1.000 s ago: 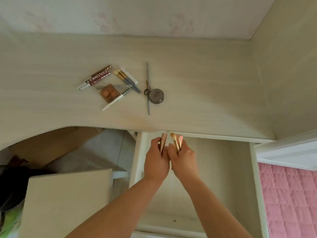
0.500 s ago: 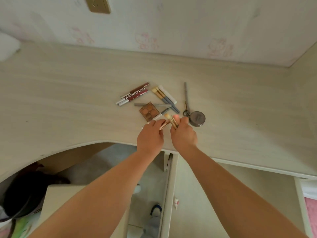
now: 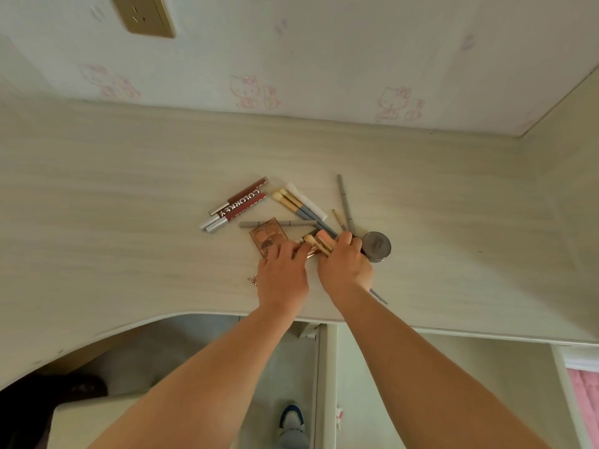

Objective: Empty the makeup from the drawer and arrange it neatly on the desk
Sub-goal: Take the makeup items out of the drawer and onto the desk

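Observation:
Both hands are over the pale wooden desk (image 3: 129, 196), close together among the makeup. My right hand (image 3: 345, 265) grips a bundle of gold-handled makeup brushes (image 3: 319, 243) with pink and tan tips. My left hand (image 3: 283, 273) holds the other end of the bundle and partly covers a brown eyeshadow palette (image 3: 267, 236). Lip gloss tubes (image 3: 238, 205), blue-handled brushes (image 3: 299, 205), grey pencils (image 3: 345, 199) and a round grey compact (image 3: 376, 246) lie around them. The open drawer (image 3: 453, 367) shows pale and bare below the desk edge.
A wall socket (image 3: 146, 14) sits on the patterned wall behind the desk. A side panel (image 3: 570, 157) closes the desk on the right. Below the desk edge are a pale stool top (image 3: 90, 422), a shoe (image 3: 291, 419) and pink bedding (image 3: 583, 400).
Both hands lifted the brush bundle out of the drawer, carried it up over the desk edge and now have it down among the makeup beside the palette and compact.

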